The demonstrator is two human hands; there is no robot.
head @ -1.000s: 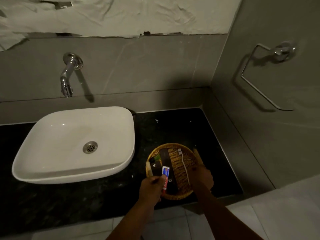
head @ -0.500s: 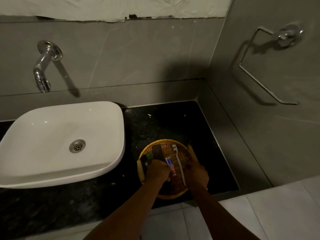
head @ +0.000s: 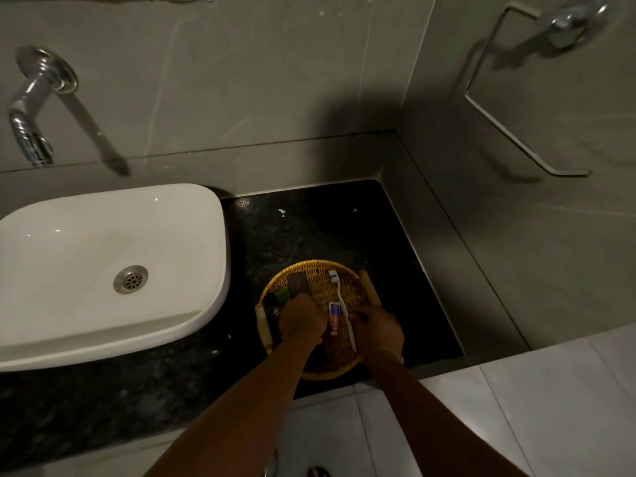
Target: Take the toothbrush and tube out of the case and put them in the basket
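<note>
Toothbrush [head: 341, 306] and tube [head: 334, 318] lay side by side in the basket [head: 311, 266] on the counter [head: 309, 228]. Left hand [head: 301, 320] was fisted over the dark case [head: 298, 283]; right hand [head: 380, 330] curled, touching the toothbrush handle, its grip unclear.

The basket [head: 311, 371] is golden-yellow woven wicker with pale tan handles. In it lies a white toothbrush [head: 344, 308] with a blue mark at the head, and beside it a tube [head: 334, 319] in white, blue and red. Toward the basket's left edge sits a dark case [head: 298, 283], probably brown-black in this dim light, with a green patch next to it. The counter [head: 309, 228] is black, flecked stone. The sink [head: 103, 263] is glossy white; the tap [head: 32, 108] is chrome. The walls are grey.
</note>
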